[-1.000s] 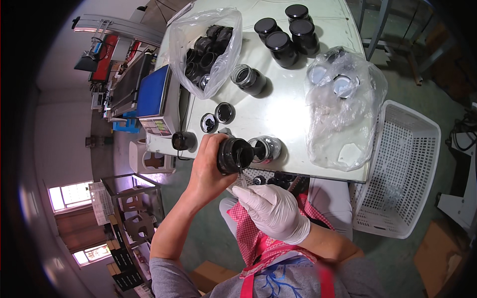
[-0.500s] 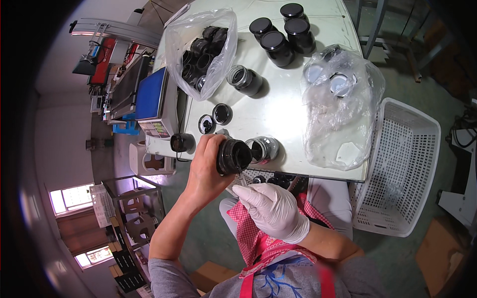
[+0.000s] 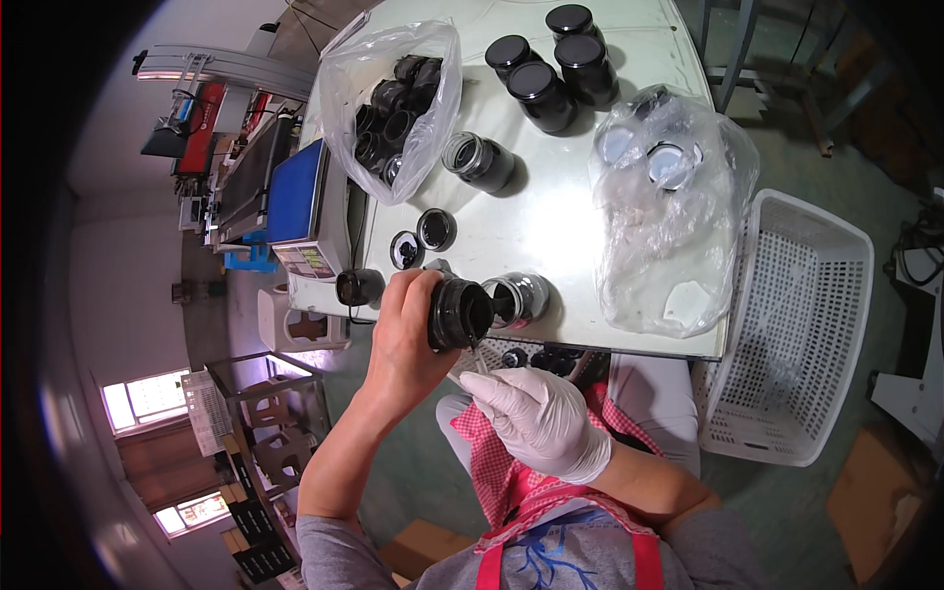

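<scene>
My bare left hand is wrapped round a dark glass jar, tipped on its side with its open mouth to the right. Black residue coats its inside. My right hand, in a white glove, pinches a thin stick-like tool at the jar's lower rim; the tool's kind is unclear. Just behind, a clear jar with black stuff inside stands near the table edge. Left of the held jar are a small dark open jar and two round lids smeared black, one black and one white inside.
A plastic bag of dark jars and an open jar occupy the table's far left. Several black-lidded jars stand farther back. On the right lie a clear bag with white-lined lids and, beyond the edge, a white basket. A blue-topped scale borders the left.
The view has shifted slightly, so the table items sit a little farther left. Both hands keep nearly the same hold, with the jar and the thin tool hardly moved.
</scene>
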Demonstrator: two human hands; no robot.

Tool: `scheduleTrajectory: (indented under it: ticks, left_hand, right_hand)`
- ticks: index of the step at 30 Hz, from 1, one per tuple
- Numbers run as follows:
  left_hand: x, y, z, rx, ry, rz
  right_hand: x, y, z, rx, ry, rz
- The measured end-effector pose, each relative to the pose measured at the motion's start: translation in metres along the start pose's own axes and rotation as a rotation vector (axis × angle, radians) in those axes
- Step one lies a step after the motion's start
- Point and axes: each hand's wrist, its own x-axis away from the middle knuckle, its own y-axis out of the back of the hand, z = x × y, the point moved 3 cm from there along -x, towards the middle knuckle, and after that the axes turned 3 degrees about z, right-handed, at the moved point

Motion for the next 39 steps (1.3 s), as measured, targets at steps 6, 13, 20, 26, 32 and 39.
scheduleTrajectory:
  ticks: [6,13,20,26,32,39]
  left_hand:
    - [-0.002,0.000,-0.002,-0.057,-0.028,-0.035]
    - [-0.003,0.001,-0.007,-0.138,-0.096,-0.072]
    - [-0.005,-0.001,-0.016,-0.241,-0.119,-0.044]
    - [0.000,-0.001,-0.011,-0.322,-0.089,-0.016]
    - [0.001,-0.001,-0.012,-0.408,-0.150,-0.030]
    - [0.000,-0.002,-0.015,-0.447,-0.201,-0.057]
  right_hand:
    - [0.002,0.000,-0.004,-0.032,-0.001,-0.020]
    - [0.003,0.002,-0.007,-0.108,0.029,-0.030]
    - [0.011,0.009,-0.013,-0.097,0.023,-0.051]
    - [0.013,0.004,-0.016,-0.095,0.015,-0.023]
    - [0.017,0.005,-0.019,-0.105,-0.005,-0.003]
    - [0.018,0.008,-0.020,-0.097,0.016,-0.087]
